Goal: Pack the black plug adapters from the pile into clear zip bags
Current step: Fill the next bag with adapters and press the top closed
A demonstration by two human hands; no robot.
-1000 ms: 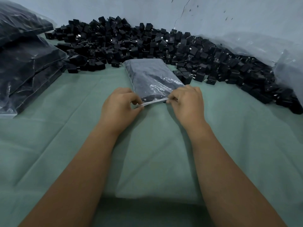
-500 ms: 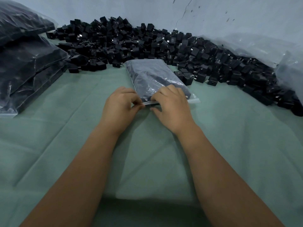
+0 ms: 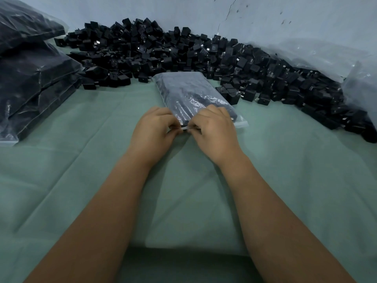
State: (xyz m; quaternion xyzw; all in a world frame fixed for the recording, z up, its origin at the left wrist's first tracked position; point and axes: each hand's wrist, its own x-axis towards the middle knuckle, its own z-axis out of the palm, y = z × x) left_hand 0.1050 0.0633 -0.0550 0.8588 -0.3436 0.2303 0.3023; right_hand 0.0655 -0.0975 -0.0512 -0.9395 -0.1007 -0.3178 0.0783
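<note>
A clear zip bag filled with black plug adapters lies flat on the green cloth in the middle, its zip edge toward me. My left hand pinches the zip strip at its left end. My right hand pinches the same strip right beside it, thumbs almost meeting. The bag's right corner sticks out past my right hand. Behind the bag a long pile of loose black adapters runs along the wall.
A stack of filled bags sits at the far left. Empty clear bags lie against the wall at the right. The green cloth covers the table, with a pale wall behind.
My right hand has slid left along the zip strip from the bag's right end until it sits next to my left hand. The left hand has stayed put.
</note>
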